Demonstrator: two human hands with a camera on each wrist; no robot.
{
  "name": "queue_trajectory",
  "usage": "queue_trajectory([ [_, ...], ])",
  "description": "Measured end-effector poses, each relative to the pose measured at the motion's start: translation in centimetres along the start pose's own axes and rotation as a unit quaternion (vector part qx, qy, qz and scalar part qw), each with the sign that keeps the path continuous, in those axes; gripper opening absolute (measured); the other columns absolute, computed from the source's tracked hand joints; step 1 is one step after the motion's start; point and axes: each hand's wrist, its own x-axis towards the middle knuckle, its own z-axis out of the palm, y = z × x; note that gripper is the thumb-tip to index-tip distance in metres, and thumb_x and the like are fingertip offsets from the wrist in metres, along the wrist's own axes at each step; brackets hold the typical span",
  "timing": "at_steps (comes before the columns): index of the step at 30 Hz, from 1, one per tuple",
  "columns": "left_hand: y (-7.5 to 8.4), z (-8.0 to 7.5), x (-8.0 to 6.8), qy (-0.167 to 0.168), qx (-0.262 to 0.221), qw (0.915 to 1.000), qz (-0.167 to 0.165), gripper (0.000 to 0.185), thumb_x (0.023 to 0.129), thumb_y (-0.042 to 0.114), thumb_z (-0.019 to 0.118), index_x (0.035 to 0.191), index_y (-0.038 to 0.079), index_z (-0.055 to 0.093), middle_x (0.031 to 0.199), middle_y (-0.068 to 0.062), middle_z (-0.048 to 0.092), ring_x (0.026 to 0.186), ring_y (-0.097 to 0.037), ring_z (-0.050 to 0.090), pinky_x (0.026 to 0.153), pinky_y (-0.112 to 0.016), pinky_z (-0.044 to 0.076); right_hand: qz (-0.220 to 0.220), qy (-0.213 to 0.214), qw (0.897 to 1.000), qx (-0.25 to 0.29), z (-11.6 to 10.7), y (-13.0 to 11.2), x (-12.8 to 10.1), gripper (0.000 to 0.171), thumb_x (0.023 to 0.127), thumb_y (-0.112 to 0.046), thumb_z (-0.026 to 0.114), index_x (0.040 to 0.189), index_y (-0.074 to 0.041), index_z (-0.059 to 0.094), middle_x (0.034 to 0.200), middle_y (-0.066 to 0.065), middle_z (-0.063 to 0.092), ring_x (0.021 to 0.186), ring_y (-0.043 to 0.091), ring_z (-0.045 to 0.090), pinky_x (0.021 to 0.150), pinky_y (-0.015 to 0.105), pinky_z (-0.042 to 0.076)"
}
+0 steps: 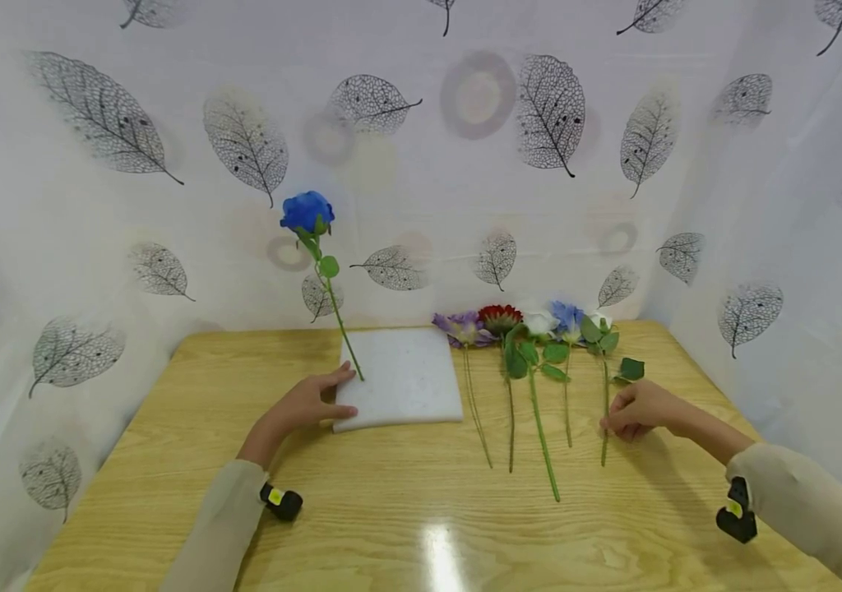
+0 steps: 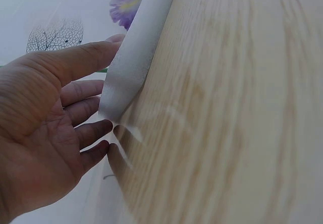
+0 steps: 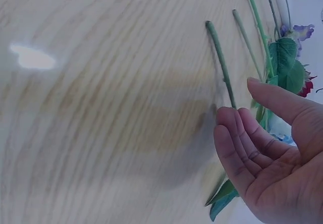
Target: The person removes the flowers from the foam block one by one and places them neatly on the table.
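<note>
Nearest to me, the wooden table (image 1: 421, 510) is catching a bright glare at its front edge. A little farther in, the person's left hand (image 1: 307, 404) is resting flat at the foam block's near-left corner, fingers straight and relaxed, gripping nothing. At about three o'clock from it, the right hand (image 1: 637, 409) is lying with loosely bent fingers beside the rightmost stem (image 1: 604, 411), closed around nothing; whether the fingertips are touching that stem, I cannot tell. Between the hands, a row of loose flowers (image 1: 532, 329) is lying, stems toward the person, blooms at twelve o'clock. The white foam block (image 1: 402, 378) is sitting at nine o'clock from them. A blue rose (image 1: 307, 211) is standing planted in it, leaning left. Behind everything, a leaf-printed curtain (image 1: 465, 148) is hanging.
</note>
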Motion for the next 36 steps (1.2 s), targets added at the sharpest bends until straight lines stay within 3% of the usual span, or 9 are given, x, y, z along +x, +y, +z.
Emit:
queue_trajectory([
  [4,0.0,0.0,0.0,0.001,-0.001,1.0,0.002,0.086,0.09,0.034,0.079,0.156,-0.001,0.037,0.167,-0.019,0.021,0.155,-0.04,0.019,0.124,-0.057,0.022,-0.017,0.0,1.0,0.003,-0.3,-1.0,0.5,0.026,0.095,-0.016,0.072,0.086,0.008,0.067,0.069,0.002,0.059,0.059,0.013,0.051,0.056,0.031,0.049],
  [12,0.0,-0.1,0.0,0.005,0.009,0.9999,0.006,0.085,0.09,0.035,0.079,0.155,-0.001,0.038,0.166,-0.02,0.024,0.154,-0.041,0.021,0.124,-0.058,0.022,-0.047,0.021,0.999,0.003,0.1,-4.8,3.3,0.026,0.097,-0.02,0.072,0.103,0.005,0.07,0.089,0.015,0.073,0.081,0.028,0.073,0.077,0.044,0.063],
  [19,0.2,0.1,0.1,0.006,0.008,1.0,0.0,0.084,0.09,0.033,0.08,0.155,0.0,0.039,0.166,-0.017,0.023,0.155,-0.039,0.021,0.125,-0.056,0.021,-0.091,0.023,0.995,0.02,1.7,-9.3,7.0,0.03,0.098,-0.023,0.07,0.111,0.004,0.07,0.098,0.021,0.074,0.092,0.038,0.072,0.085,0.053,0.06],
  [29,0.0,0.2,0.1,0.007,0.008,0.9999,-0.011,0.082,0.09,0.033,0.08,0.155,0.002,0.04,0.167,-0.014,0.023,0.156,-0.036,0.02,0.126,-0.054,0.02,-0.182,0.018,0.978,0.103,7.6,-15.6,12.2,0.023,0.098,-0.019,0.07,0.11,0.001,0.072,0.101,0.027,0.073,0.097,0.043,0.07,0.089,0.059,0.058],
  [36,0.1,0.1,0.1,0.011,0.013,0.9998,-0.01,0.082,0.089,0.034,0.08,0.154,0.003,0.041,0.166,-0.013,0.025,0.155,-0.036,0.022,0.126,-0.054,0.021,-0.211,0.021,0.965,0.157,12.4,-19.3,14.8,0.028,0.099,-0.013,0.068,0.119,0.006,0.069,0.114,0.028,0.072,0.093,0.023,0.074,0.093,0.057,0.057],
])
